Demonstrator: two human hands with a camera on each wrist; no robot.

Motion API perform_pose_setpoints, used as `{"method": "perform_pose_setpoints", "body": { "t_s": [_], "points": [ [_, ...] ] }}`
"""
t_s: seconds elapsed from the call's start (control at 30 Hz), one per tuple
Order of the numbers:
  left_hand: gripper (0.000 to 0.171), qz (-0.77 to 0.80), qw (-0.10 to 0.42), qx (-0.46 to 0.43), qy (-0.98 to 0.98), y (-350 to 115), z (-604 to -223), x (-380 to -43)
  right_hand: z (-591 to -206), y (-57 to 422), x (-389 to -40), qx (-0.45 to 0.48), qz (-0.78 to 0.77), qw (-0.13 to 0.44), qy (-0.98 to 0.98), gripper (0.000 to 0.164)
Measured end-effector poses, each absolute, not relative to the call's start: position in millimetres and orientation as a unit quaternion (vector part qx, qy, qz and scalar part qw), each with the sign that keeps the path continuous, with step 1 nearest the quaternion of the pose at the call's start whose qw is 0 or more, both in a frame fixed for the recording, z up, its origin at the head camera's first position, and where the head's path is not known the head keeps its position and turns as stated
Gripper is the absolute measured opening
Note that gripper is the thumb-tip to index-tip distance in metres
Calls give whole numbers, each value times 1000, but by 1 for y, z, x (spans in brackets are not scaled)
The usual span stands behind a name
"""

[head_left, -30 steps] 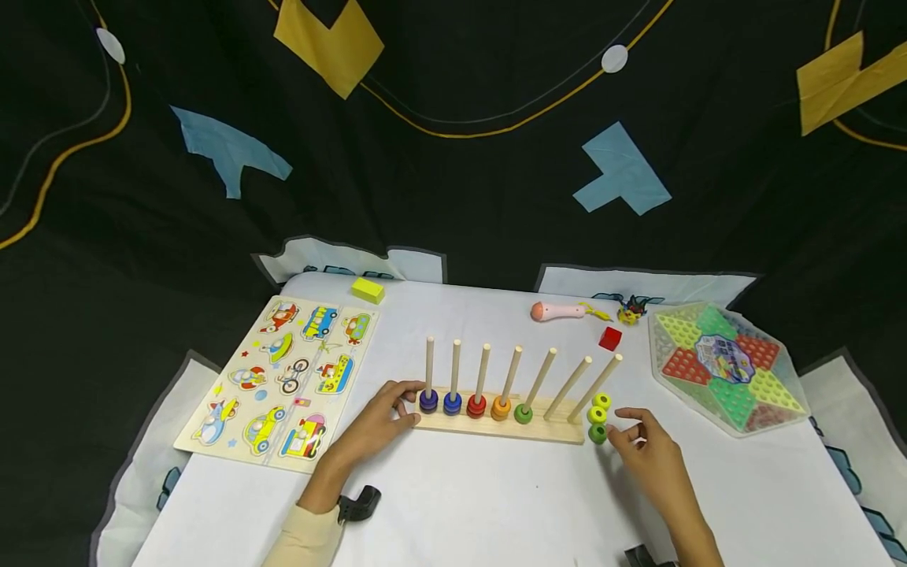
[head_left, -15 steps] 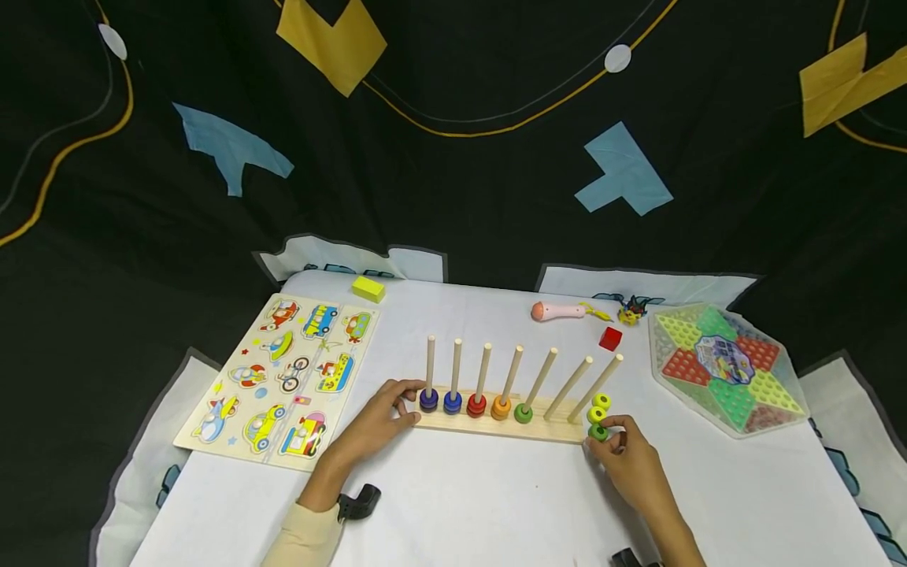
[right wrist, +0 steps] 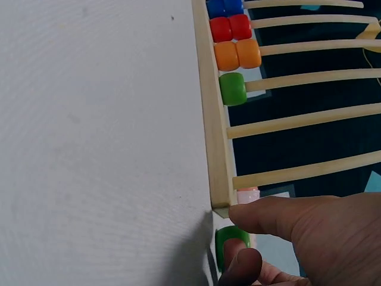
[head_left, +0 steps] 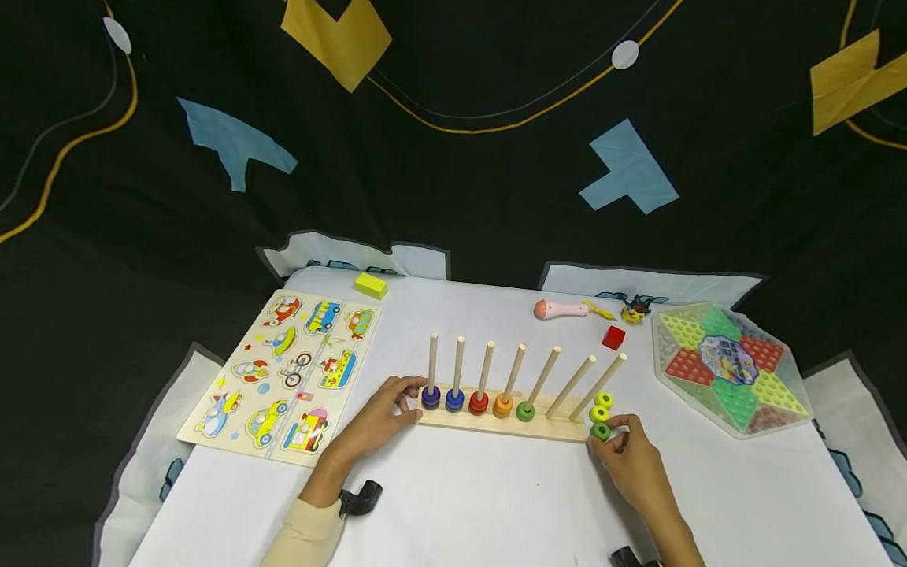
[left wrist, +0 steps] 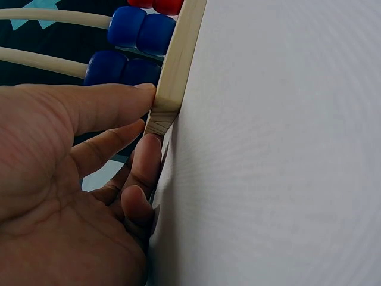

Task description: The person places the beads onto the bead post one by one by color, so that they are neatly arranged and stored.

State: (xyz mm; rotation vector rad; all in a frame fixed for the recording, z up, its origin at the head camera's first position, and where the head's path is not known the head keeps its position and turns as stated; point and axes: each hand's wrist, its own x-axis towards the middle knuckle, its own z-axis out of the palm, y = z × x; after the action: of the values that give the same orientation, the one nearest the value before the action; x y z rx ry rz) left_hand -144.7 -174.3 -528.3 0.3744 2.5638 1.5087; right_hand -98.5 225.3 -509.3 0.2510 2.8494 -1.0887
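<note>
A wooden peg stacker (head_left: pixel 489 424) has a row of upright pegs, with purple, blue, red and orange beads on pegs from the left, then one green bead (head_left: pixel 525 411). The two rightmost pegs carry no beads. My left hand (head_left: pixel 380 417) grips the left end of the base, thumb on the near side, as the left wrist view shows. Off the right end lie two yellow beads (head_left: pixel 601 406) and a loose green bead (head_left: pixel 600 431). My right hand (head_left: pixel 631 461) pinches that loose bead between thumb and finger; its thumb tip is at the base's corner in the right wrist view.
A picture puzzle board (head_left: pixel 279 374) lies at the left, with a yellow block (head_left: pixel 371 285) behind it. At the back right are a pink stick-shaped toy (head_left: pixel 561 309), a small figure (head_left: pixel 634 309) and a red cube (head_left: pixel 613 338). A hexagonal game box (head_left: pixel 730 370) lies far right.
My right hand has moved left to the loose green bead and its fingers have closed round it. The left hand has stayed at the stacker's left end.
</note>
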Motion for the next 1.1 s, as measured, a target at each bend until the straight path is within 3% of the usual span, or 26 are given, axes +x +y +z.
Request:
{"method": "perform_pose_setpoints", "body": {
  "t_s": [0.5,1.1],
  "points": [
    [48,503,72,121,853,-175,-529,-145,-497,230,-99,88,-338,21,937,37],
    [47,508,69,115,851,-173,-528,-143,-373,225,-113,34,-309,-139,940,39]
  ]
}}
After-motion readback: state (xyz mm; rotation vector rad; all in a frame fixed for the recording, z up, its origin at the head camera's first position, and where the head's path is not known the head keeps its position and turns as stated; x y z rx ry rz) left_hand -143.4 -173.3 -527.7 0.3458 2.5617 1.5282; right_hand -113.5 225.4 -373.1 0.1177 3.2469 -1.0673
